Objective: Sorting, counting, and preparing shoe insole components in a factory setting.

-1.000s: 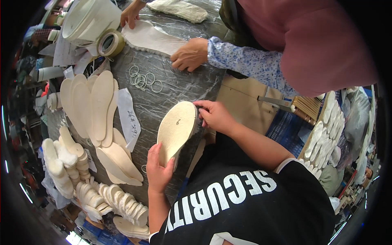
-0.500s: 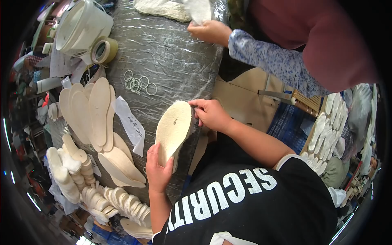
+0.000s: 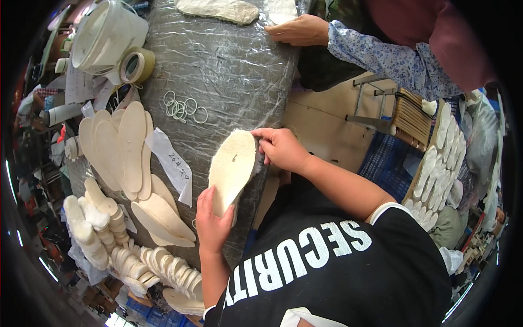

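My left hand is wrapped round the lower end of a cream fleecy insole, thumb on one side and fingers on the other. At the insole's upper right edge, my right hand pinches the fuzzy rim between thumb and fingers. Fluffy layers show under the top face, but how many lie there is hidden. The insole is tilted over the right edge of the plastic-wrapped table. Up and left of it lie several white rubber bands, and a white paper strip is left of it.
Loose flat insoles fan out at left, with bundled fleecy insoles below. A bucket and tape roll stand at upper left. Across the table, a co-worker's hand touches a white piece. A woven stool stands right.
The co-worker's hand has moved right and up with the white piece, and their body has shifted, showing more of the stool. My hands keep nearly the same hold on the insole.
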